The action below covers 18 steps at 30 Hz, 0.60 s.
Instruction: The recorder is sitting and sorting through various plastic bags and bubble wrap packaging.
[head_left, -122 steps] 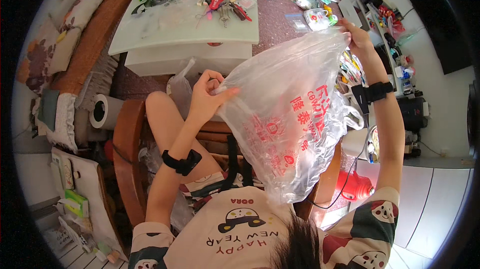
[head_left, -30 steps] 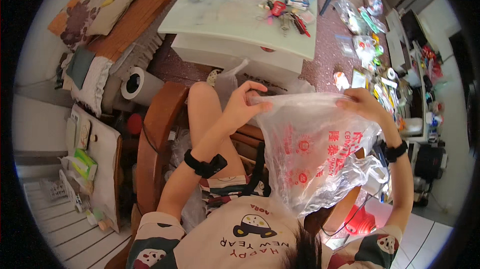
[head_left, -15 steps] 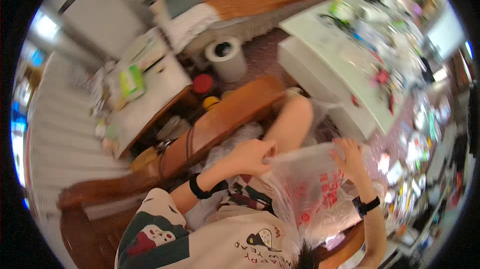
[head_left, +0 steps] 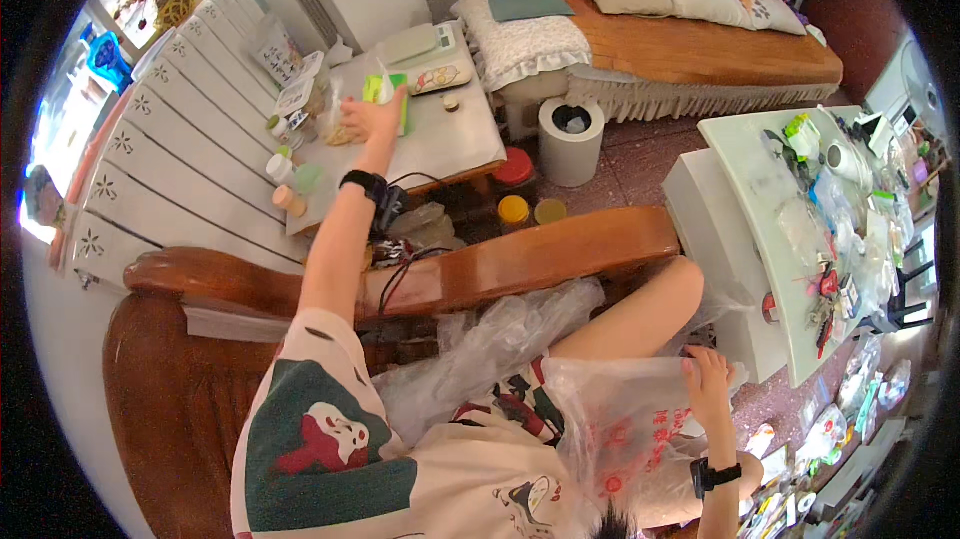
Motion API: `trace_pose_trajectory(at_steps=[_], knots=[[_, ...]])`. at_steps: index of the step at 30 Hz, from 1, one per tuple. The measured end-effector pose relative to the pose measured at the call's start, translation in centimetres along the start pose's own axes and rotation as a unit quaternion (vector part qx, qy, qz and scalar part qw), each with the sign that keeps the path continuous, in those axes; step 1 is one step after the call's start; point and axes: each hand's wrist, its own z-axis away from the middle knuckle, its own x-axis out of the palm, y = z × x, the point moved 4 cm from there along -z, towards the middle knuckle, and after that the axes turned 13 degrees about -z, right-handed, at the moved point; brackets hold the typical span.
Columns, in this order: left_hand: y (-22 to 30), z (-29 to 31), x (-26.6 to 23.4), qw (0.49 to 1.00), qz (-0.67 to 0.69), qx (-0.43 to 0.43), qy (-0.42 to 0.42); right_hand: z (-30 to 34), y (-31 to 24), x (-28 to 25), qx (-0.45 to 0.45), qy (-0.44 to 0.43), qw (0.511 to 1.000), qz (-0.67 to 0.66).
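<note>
My left hand (head_left: 372, 122) is stretched out over the side table at the upper left, its fingers apart. Just beyond it, partly hidden behind it, lies a green packet of tissues (head_left: 375, 89) with a white tissue sticking out; whether the fingers touch it is hard to see. On my lap at the right, a clear plastic bag (head_left: 625, 409) with red print hangs from my right hand (head_left: 710, 379), which pinches its upper edge. More crumpled clear plastic (head_left: 490, 339) lies beside my thigh.
A wooden armrest (head_left: 560, 249) runs between me and the side table (head_left: 460, 144). Jars and small bottles line that table's left side. A white bin (head_left: 572, 154) stands beyond the armrest. On the right is a cluttered pale table (head_left: 740, 189).
My left hand has left the bag's edge and reached out to the upper left, over the side table. My right hand keeps hold of the bag. The view has shifted toward the left.
</note>
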Motion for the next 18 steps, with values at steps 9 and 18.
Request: trace_pose_trajectory(at_steps=[9,18], knots=[[4.0,-8.1,0.3,0.983,0.084,0.089,0.134,1.7,0.3,-3.8,0.029,0.032,0.999,0.002],[21.7,16.3,-14.3,0.751,0.362,0.426,-0.351,3.6,0.6,-7.9,0.028,0.137,0.99,-0.015]])
